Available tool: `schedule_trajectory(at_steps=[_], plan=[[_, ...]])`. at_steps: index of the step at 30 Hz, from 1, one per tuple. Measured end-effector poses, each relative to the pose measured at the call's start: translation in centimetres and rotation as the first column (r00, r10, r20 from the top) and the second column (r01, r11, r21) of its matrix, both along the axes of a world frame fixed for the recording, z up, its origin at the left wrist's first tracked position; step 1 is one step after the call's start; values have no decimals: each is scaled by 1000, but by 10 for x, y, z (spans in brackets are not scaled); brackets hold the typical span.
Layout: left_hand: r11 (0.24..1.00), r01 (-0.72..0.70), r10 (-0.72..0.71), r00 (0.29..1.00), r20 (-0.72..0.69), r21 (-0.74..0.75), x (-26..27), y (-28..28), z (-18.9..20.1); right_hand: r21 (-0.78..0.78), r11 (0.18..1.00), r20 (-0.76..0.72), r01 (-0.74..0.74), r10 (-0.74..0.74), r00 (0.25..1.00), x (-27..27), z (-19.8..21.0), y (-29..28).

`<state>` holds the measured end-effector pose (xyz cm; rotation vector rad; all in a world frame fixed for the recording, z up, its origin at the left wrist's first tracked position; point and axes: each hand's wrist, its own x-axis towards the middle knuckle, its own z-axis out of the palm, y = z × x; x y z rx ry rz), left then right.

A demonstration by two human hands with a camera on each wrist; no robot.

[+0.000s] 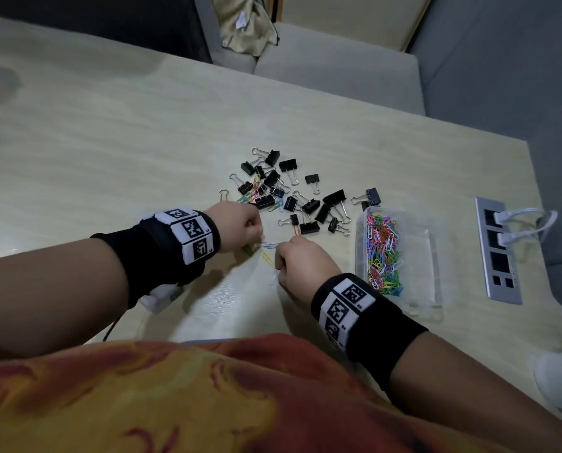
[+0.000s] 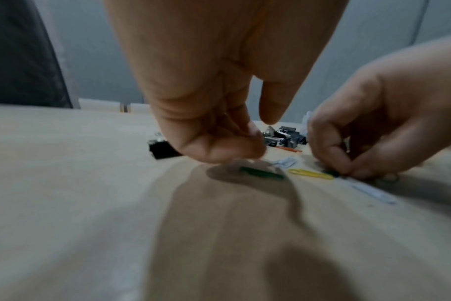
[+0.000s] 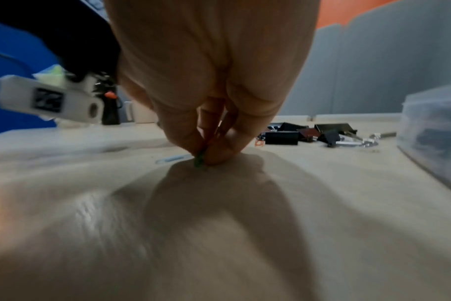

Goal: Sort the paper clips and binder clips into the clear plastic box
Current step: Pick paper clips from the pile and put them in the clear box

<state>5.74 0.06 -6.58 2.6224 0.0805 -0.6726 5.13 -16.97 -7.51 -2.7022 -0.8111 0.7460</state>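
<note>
Both hands work low over the worktop (image 1: 109, 132): the right hand (image 1: 300, 261) has its fingers pinched together on a green paper clip (image 3: 199, 159), while the left hand (image 1: 237, 225) hovers with fingers curled above another green clip (image 2: 262, 173); whether it grips anything I cannot tell. Black binder clips (image 1: 292, 197) lie scattered just beyond, beside the clear plastic box (image 1: 436, 256) holding coloured paper clips (image 1: 382, 253).

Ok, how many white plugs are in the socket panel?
2. One white plug sits in the farthest slot of the socket panel, the other plug in the next slot nearer. None looks hidden.
</note>
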Motion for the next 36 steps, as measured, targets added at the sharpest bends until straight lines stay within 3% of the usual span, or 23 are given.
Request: schedule_trajectory(at_steps=[2, 4, 5, 7, 10, 12, 13, 15, 16, 18, 21, 24, 26, 31, 34, 36], plan=[[957, -159, 126, 981, -147, -242, -4, -6, -6, 12, 997, -36, 73, -72, 997, 3, 2, 1], [759, -422, 258, 894, -365, -496, -6, -13, -10, 90, 975, -70, 204, -198, 978, 5, 5, 0], [658, -511, 284, 848, -447, -553, -6, -15, -10, 157, 949, -92, 274, -262, 961, 7, 8, 1], [526, -613, 283, 780, -558, -589, -6, -18, -9, 333, 853, -214, 403, -347, 913, 7, 15, 7], [435, -695, 217, 698, -682, -573, -1, -14, -9, 494, 737, -310, 462, -347, 885, 8, 26, 18], [461, -712, 222, 670, -709, -529, 2, -8, -9, 503, 769, -167, 395, -362, 917, 14, 27, 18], [483, -716, 243, 662, -709, -503, 3, -5, -8, 452, 831, -68, 323, -329, 942, 17, 28, 15], [514, -725, 285, 649, -706, -459, 4, 3, -10, 213, 974, 53, 77, -90, 995, 21, 22, 8], [522, -728, 296, 644, -706, -445, 4, 7, -11, 69, 995, 58, -67, 63, 996, 20, 15, 5], [527, -734, 316, 636, -704, -428, 5, 12, -13, -89, 968, 43, -235, 239, 970, 14, 1, 0], [534, -734, 344, 643, -685, -421, 5, 17, -12, -46, 966, 140, -254, 258, 956, 2, -14, -5], [559, -720, 351, 654, -670, -411, 4, 18, -11, -11, 975, 233, -222, 219, 948, 3, -25, -11], [574, -715, 348, 654, -672, -398, 4, 16, -10, -16, 981, 194, -196, 195, 962, 6, -21, -9], [577, -705, 314, 657, -686, -411, 1, 7, -8, 94, 986, 12, 136, -138, 990, 15, -4, -4], [551, -711, 302, 658, -690, -437, 0, 0, -8, 227, 925, -86, 305, -293, 952, 14, 7, 2], [512, -726, 280, 645, -711, -458, -1, -3, -9, 372, 831, -219, 413, -354, 909, 9, 17, 11]])
